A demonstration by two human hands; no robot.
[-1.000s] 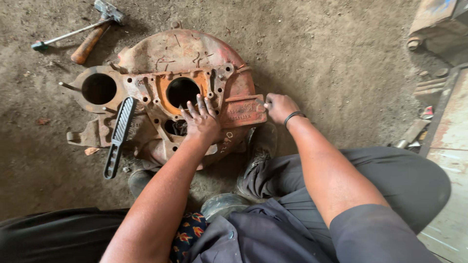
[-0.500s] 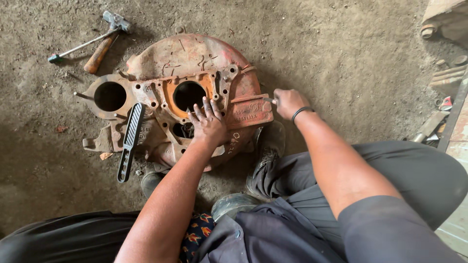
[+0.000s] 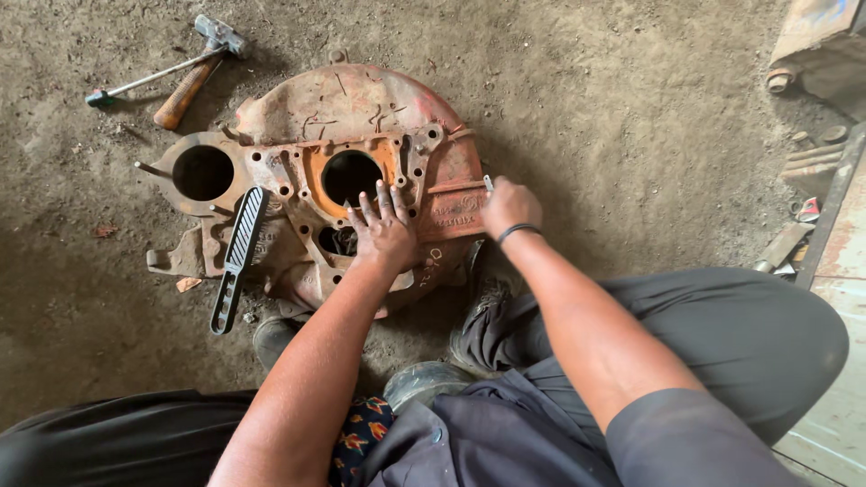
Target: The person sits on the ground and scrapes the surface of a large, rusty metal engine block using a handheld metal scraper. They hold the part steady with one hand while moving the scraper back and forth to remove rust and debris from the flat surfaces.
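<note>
Rusty metal housing [image 3: 343, 126] lies flat on the dirt floor [image 3: 631, 108], directly ahead of the person's knees; orange-red paint, worn; two large round holes face up, one in the side lug, one near the middle. Left hand [image 3: 386, 230] rests palm down on the plate just below the central hole, fingers [image 3: 379, 200] spread and flat, gripping nothing; judged to be steadying the casting. Right hand [image 3: 510, 206] sits at the housing's right edge, fingers curled closed around a small silvery tool [image 3: 488, 183]; only its tip shows, so its kind cannot be told. A black ribbed handle [image 3: 236, 257] lies across the left part of the housing, untouched; a hammer [image 3: 194, 72] and a thin rod [image 3: 144, 83] lie well apart on the floor, upper left. Near edge of the housing is covered by the forearms and a shoe; scrap at the upper right is cut off.
</note>
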